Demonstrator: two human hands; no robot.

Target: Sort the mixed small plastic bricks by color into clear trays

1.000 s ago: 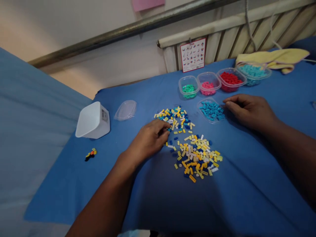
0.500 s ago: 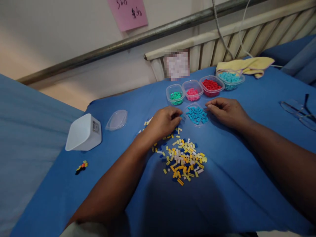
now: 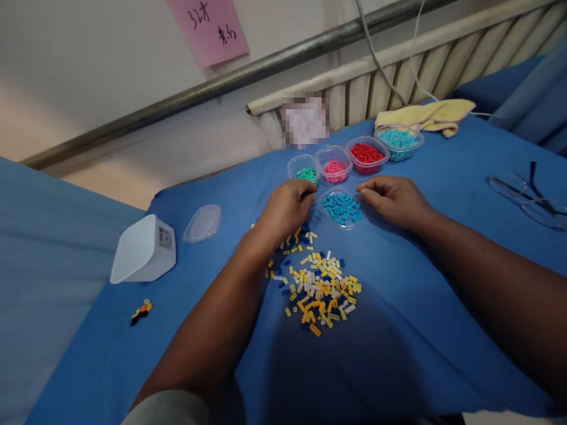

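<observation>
Small blue toy bricks [image 3: 339, 205] lie in a shallow clear plastic lid [image 3: 346, 226]. At its upper left side is my left hand [image 3: 287, 206], fingers curled and closed, tips by the front rim of the tub of green bricks [image 3: 305, 173]. Whatever its fingertips hold is hidden. On the other side, my right hand [image 3: 394, 199] has thumb and forefinger pinched together at the lid's right edge; I cannot make out what is between them. Nearer me spreads a loose pile of yellow, white and dark blue bricks [image 3: 325, 289], partly behind my left forearm.
Behind the lid stand clear tubs of pink bricks [image 3: 335, 171], red bricks [image 3: 367, 153] and light blue bricks [image 3: 398, 139]. A yellow cloth [image 3: 436, 115] lies behind them. Glasses [image 3: 527, 195] rest at right. Leftward are another lid [image 3: 202, 223], a white box [image 3: 142, 251] and a small brick cluster [image 3: 142, 311].
My left hand has moved away from the blue bricks, up toward the green tub. My right hand stays at the lid's edge. The whole view has shifted slightly.
</observation>
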